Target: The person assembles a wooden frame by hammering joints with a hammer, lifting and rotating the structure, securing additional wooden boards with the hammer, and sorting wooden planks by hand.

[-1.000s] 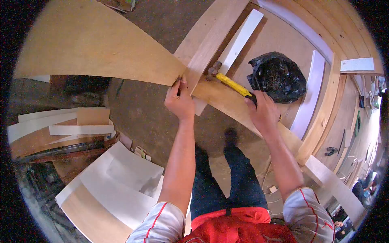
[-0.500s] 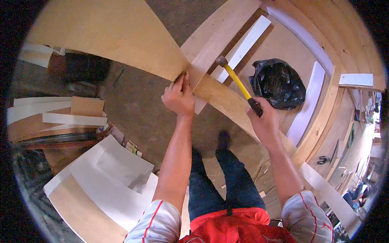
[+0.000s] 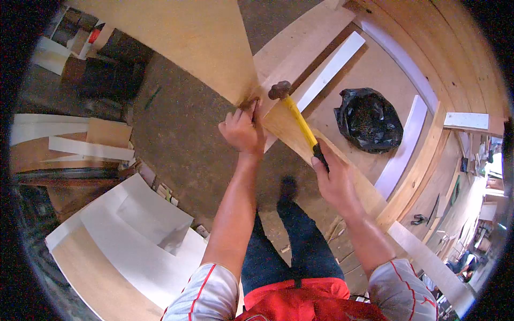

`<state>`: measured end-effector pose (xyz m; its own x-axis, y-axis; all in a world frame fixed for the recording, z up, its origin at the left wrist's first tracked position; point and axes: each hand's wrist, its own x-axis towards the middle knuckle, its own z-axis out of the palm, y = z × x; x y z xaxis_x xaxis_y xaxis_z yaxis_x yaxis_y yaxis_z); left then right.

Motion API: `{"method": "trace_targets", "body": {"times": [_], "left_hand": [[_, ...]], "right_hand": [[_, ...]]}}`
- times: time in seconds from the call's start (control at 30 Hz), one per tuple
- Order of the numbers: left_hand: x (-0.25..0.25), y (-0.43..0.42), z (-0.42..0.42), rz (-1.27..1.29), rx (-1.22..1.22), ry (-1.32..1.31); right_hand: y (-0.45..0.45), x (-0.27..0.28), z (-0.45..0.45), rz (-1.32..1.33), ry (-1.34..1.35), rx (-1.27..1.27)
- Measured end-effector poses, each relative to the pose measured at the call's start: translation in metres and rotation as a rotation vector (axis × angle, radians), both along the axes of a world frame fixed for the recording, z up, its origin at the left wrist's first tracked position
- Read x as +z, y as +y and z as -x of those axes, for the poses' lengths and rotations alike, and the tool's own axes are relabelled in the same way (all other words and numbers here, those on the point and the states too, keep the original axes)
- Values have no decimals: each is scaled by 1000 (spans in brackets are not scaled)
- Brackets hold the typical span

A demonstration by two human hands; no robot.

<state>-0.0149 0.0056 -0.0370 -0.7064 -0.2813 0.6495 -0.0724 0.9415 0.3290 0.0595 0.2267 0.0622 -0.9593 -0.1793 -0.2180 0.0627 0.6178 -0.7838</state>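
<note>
My right hand [image 3: 337, 179] is wrapped round the black grip of a hammer [image 3: 301, 122] with a yellow handle and a dark metal head. The head hangs just right of my left hand [image 3: 243, 128], apart from it. My left hand is closed, thumb and finger pinched at the corner of a large tan board [image 3: 176, 40], where it meets the end of a wooden frame rail [image 3: 289, 125]. Whatever those fingertips hold is too small to make out.
A black plastic bag [image 3: 369, 120] lies on a panel inside the wooden frame, among white strips [image 3: 332, 69]. Stacked boards [image 3: 91, 139] and curved white sheets [image 3: 126, 241] stand at left. Scissors [image 3: 419, 219] lie at right, and another person is partly visible at far right.
The hammer has swung left and down, its head now closer to my left hand. My left hand stays at the board corner. The whole view has shifted slightly.
</note>
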Motion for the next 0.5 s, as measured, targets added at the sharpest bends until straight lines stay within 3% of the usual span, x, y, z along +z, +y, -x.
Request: {"method": "trace_targets", "body": {"times": [0.27,0.5], "left_hand": [[-15,-3,3,-122,-49,74],[-10,0,5,-81,-16,107]], "right_hand": [[-9,3,-1,21,21,29],[-11,2,0,0,43,49]]}}
